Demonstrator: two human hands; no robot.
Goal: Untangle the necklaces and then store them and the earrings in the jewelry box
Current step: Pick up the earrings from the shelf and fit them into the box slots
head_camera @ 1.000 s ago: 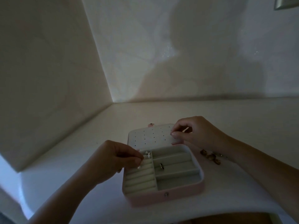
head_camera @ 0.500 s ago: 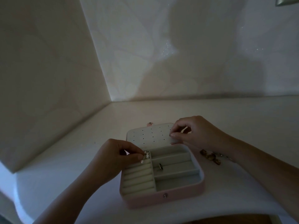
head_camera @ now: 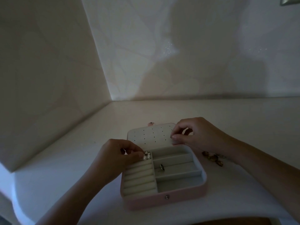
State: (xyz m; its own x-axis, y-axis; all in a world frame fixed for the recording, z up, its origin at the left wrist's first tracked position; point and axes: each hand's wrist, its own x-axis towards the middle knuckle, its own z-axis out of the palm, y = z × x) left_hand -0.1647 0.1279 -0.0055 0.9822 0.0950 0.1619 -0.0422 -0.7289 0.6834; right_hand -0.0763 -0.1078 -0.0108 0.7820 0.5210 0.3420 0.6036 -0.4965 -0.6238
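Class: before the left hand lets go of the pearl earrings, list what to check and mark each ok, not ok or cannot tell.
1. Box open, lid laid back: ok.
2. Right hand pinches lid edge: ok.
3. Left hand pinches earrings: ok.
4. Earrings over back-left compartment: ok.
5. Amber pieces off the table and stored: not ok.

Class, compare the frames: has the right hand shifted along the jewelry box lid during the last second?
No. The right hand still pinches the lid at its right edge, same spot.
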